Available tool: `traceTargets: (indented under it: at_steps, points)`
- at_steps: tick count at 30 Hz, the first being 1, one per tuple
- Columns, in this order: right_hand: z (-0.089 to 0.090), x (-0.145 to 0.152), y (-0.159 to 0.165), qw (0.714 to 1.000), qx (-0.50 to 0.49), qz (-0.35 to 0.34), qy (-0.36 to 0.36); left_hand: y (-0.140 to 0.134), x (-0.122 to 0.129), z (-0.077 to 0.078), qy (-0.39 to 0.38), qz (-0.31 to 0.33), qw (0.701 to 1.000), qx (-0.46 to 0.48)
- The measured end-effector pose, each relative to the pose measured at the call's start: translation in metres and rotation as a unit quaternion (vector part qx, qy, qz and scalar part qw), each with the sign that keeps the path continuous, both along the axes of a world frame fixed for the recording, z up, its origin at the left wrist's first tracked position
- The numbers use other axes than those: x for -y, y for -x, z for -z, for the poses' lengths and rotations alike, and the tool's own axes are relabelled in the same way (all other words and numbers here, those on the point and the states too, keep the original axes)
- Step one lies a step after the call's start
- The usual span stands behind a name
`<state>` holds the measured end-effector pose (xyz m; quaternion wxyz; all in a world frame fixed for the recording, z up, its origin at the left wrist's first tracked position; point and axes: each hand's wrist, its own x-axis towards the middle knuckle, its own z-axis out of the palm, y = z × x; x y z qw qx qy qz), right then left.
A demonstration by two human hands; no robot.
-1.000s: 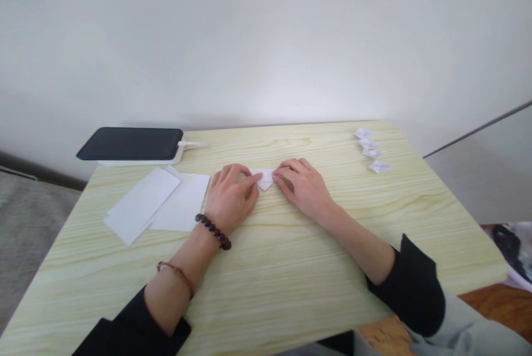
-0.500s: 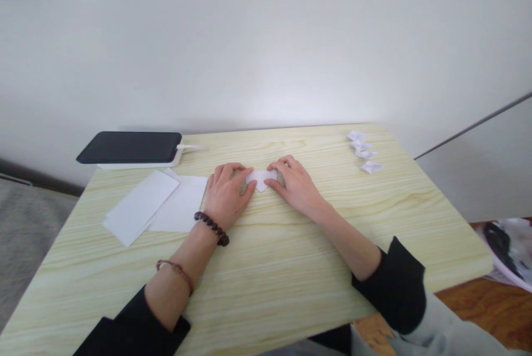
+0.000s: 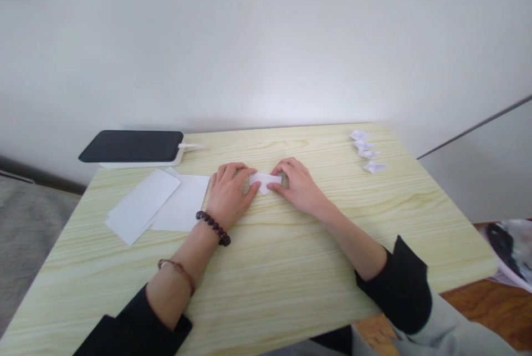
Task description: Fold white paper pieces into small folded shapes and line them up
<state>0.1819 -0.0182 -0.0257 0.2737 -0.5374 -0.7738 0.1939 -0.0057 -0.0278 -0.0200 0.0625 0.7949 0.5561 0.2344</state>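
Between my two hands is a small folded piece of white paper [image 3: 265,181], its lower middle coming to a point toward me. My left hand [image 3: 229,189] pinches its left end between thumb and fingers. At the right end my right hand [image 3: 300,187] holds it in the same kind of pinch. The fingertips cover both ends of the paper. Left of my left hand lie flat white paper sheets [image 3: 143,205], partly overlapping. Several small folded white paper pieces [image 3: 374,167] with pointed ends sit in a row at the back right of the table.
A black phone [image 3: 132,146] rests on a white block at the back left, with a white cable [image 3: 193,147] plugged into its side. The wood-grain table [image 3: 266,278] meets a white wall [image 3: 266,40] behind. Right of the table, a container [image 3: 515,250] stands low.
The ends of the folded paper look slightly bent and lifted now. Both hands keep their pinch. The whole view has shifted a little.
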Motion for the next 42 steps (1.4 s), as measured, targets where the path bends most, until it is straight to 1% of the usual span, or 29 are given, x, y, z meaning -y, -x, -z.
traceTargets:
  at_steps: [4,9,14,23,27,33,39,42]
  points:
    - [-0.0010,0.0013,0.0001,1.000,-0.008,-0.001,-0.001,0.0003,-0.0003,0.0002,-0.002,0.007,1.000,0.005]
    - [-0.0038,0.0025,0.0006,1.000,-0.016,-0.025,-0.002,0.0002,-0.0012,-0.0008,0.003,0.018,1.000,0.019]
    - [-0.0046,0.0030,0.0018,0.998,-0.053,-0.009,0.016,0.0003,-0.0020,0.0006,0.003,0.026,0.999,0.026]
    - [-0.0022,0.0018,0.0014,0.993,-0.111,0.000,0.041,0.0005,-0.0034,0.0029,0.010,0.032,0.998,0.049]
    - [-0.0043,0.0018,0.0009,0.993,-0.112,-0.027,0.032,0.0004,-0.0046,0.0016,0.023,0.036,0.997,0.060]
    - [-0.0067,0.0025,0.0008,0.994,-0.104,-0.043,0.015,0.0014,-0.0034,-0.0020,0.047,0.024,0.989,0.136]
    - [-0.0073,0.0035,0.0017,0.996,-0.066,-0.052,0.011,0.0010,-0.0016,-0.0010,0.074,0.007,0.972,0.222]
    - [-0.0070,0.0028,0.0011,0.997,-0.052,-0.051,0.017,0.0009,-0.0015,-0.0023,0.102,-0.006,0.959,0.264]
